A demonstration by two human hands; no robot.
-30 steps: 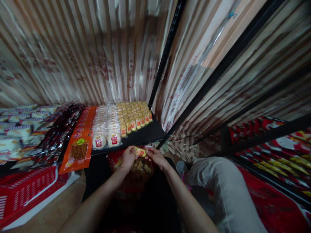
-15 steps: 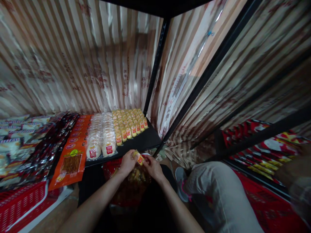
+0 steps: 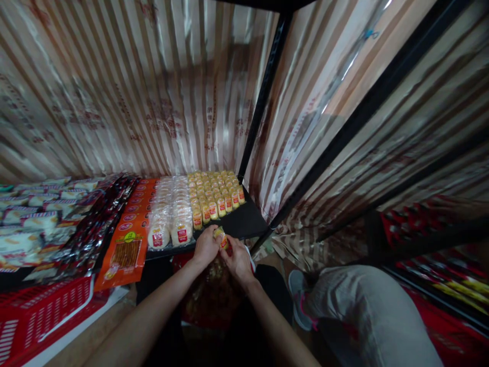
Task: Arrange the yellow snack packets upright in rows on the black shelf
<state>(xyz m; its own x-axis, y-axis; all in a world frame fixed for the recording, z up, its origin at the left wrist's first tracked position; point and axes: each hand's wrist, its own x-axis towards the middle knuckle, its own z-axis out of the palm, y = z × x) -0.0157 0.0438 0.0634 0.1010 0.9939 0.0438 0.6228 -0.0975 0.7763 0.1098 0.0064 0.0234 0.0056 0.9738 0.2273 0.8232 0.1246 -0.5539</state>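
Observation:
Between both hands is a small yellow wrapped snack cake (image 3: 221,238) with a red and white label. My left hand (image 3: 207,248) is closed on its left side, and the fingers of my right hand (image 3: 237,260) pinch it from the right. Just beyond, on a black shelf (image 3: 244,219), stand rows of matching yellow wrapped cakes (image 3: 213,196). Left of them lie two rows of round white packaged buns (image 3: 181,232) with red labels. Below my hands, a basket holding more clear-wrapped packs is dim and partly hidden by my arms.
Orange snack packets (image 3: 124,250), dark shiny packs (image 3: 101,219) and white packs (image 3: 38,219) fill the shelf's left part. A red basket (image 3: 46,311) stands below. At right are another person's leg (image 3: 362,306), shoe (image 3: 300,300) and a shelf with red and yellow packs (image 3: 454,280). Black posts (image 3: 263,97) frame the corner.
The view has turned slightly left, so the shelf appears further right. Both hands still hold the yellow snack cake, now slightly higher and closer to the shelf edge.

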